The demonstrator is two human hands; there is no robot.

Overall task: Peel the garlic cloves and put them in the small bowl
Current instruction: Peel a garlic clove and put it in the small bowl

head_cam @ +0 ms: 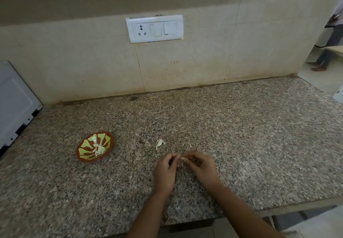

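A garlic clove (182,158) is pinched between the fingertips of both hands, just above the speckled granite counter (241,135). My left hand (165,171) and my right hand (199,166) meet at the clove, fingers curled round it. The small bowl (89,156), red-brown with yellow-green petals, sits to the left of my hands and holds several peeled cloves (99,149). A scrap of white garlic skin (159,143) lies on the counter between the bowl and my hands.
A white appliance (14,104) stands at the far left against the tiled wall. A socket and switch plate (155,28) is on the wall. A person stands beyond the counter's right end (330,39). The counter's front edge runs near my forearms.
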